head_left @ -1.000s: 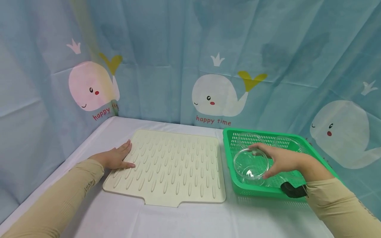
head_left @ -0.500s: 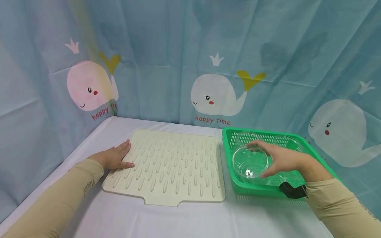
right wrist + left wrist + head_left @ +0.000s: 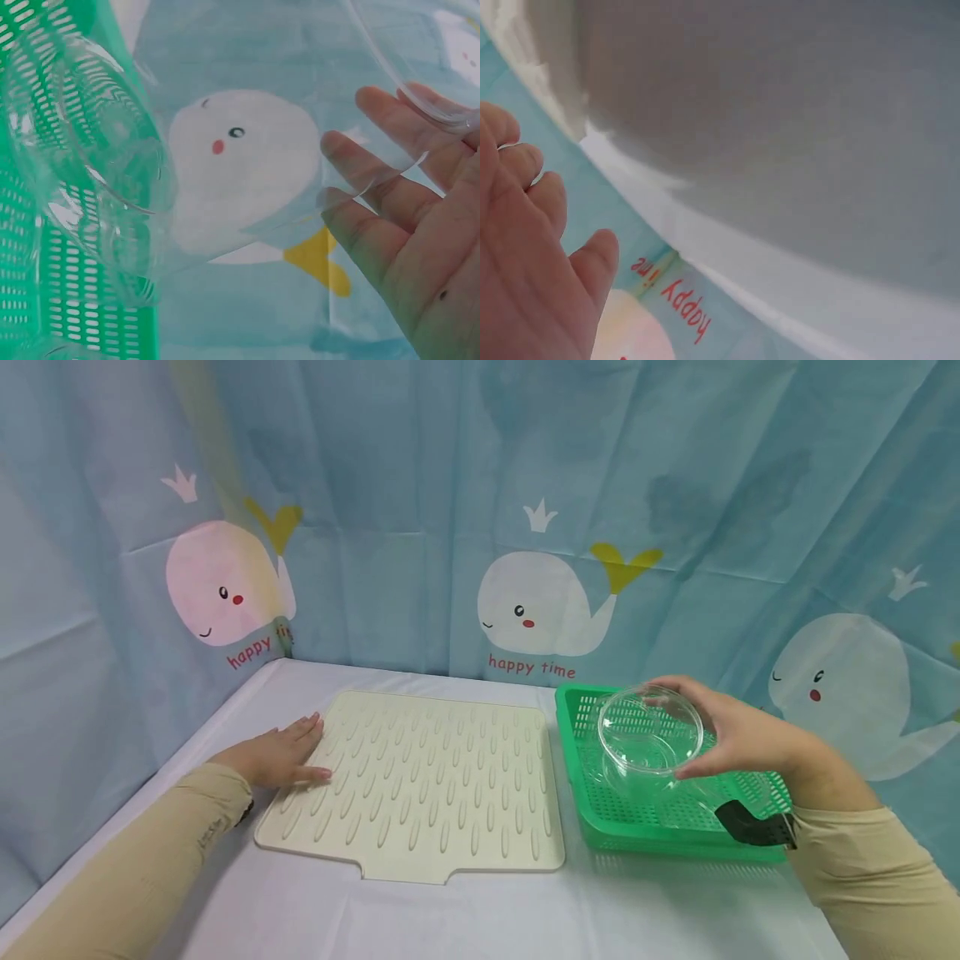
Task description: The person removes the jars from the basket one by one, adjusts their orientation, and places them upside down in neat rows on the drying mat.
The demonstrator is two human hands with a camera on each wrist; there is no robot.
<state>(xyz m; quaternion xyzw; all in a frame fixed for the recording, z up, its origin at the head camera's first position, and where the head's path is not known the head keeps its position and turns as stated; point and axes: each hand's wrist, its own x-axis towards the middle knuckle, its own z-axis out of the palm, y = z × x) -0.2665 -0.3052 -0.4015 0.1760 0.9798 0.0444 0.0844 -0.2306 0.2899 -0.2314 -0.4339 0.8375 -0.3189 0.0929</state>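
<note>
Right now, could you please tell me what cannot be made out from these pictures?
- Head view: how many more bowls lie in the basket is unclear; the held bowl and right hand cover them.
- Left wrist view: the mat cannot be picked out; the close surface is blurred, and the left hand is cut off by the edge.
- Right wrist view: the bowl's rim runs past the frame.

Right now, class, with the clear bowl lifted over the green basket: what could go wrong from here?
1. The clear bowl is smooth, and the right hand grips it only at the rim, so it might slip.
2. It hangs above other clear bowls in the green basket; a drop could crack them.
3. The left hand presses just one edge of the cream mat, which may shift.
</note>
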